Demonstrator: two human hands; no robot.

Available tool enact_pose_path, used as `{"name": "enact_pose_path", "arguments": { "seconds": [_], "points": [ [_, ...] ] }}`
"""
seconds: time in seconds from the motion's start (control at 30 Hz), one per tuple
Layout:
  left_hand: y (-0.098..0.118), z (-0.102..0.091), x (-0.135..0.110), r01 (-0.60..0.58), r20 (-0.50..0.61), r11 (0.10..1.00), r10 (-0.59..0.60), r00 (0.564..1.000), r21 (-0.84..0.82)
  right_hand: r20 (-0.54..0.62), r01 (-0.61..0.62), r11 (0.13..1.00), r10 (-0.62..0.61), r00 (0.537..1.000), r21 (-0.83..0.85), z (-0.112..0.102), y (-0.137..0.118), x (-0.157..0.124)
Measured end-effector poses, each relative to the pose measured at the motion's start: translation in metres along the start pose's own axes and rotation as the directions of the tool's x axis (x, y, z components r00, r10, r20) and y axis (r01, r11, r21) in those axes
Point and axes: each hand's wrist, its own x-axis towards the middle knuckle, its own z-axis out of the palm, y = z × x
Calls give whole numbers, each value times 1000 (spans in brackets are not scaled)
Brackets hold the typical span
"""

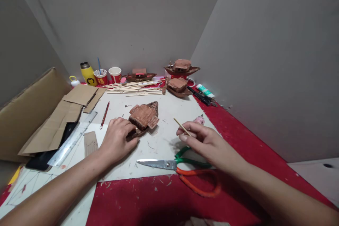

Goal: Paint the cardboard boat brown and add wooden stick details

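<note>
A small brown model boat (144,116) with a roofed cabin rests on white paper (169,109) in the middle of the table. My left hand (120,136) is closed on its near end, thumb and fingers at the hull's edge. Between the thumb and fingers of my right hand (198,137) is a thin wooden stick (182,127), its free end pointing up and left, apart from the boat. Below the right hand lie scissors (161,164) with one green and one orange handle, blades toward the left.
Cardboard pieces (57,127), a clear ruler (72,139) and a red pencil-like tool (105,114) lie left. Behind are a bundle of sticks (135,87), paper cups (114,75), a yellow bottle (88,74) and more model boats (178,86). Grey walls enclose the table.
</note>
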Motion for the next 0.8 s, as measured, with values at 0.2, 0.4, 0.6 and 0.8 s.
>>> {"name": "enact_pose_path", "arguments": {
  "seconds": [0.2, 0.4, 0.6, 0.8],
  "points": [
    [-9, 0, -5, -28, -73, 1000, 27, 997, -5, -278, 7, 1000, -13, 960, -24, -34, 12, -22],
    [-11, 3, -8, -50, -127, 998, 46, 991, -27, -207, 44, 965, -101, 973, -260, -36, 20, -40],
    [-10, 4, -10, -61, -186, 997, 53, 981, -38, 312, 351, 755, -202, 928, -553, 19, 12, -32],
    [-13, 5, -11, -113, -236, 990, 92, 967, -80, 324, 524, 637, -413, 851, -565, 21, 21, -26]
  ]
}}
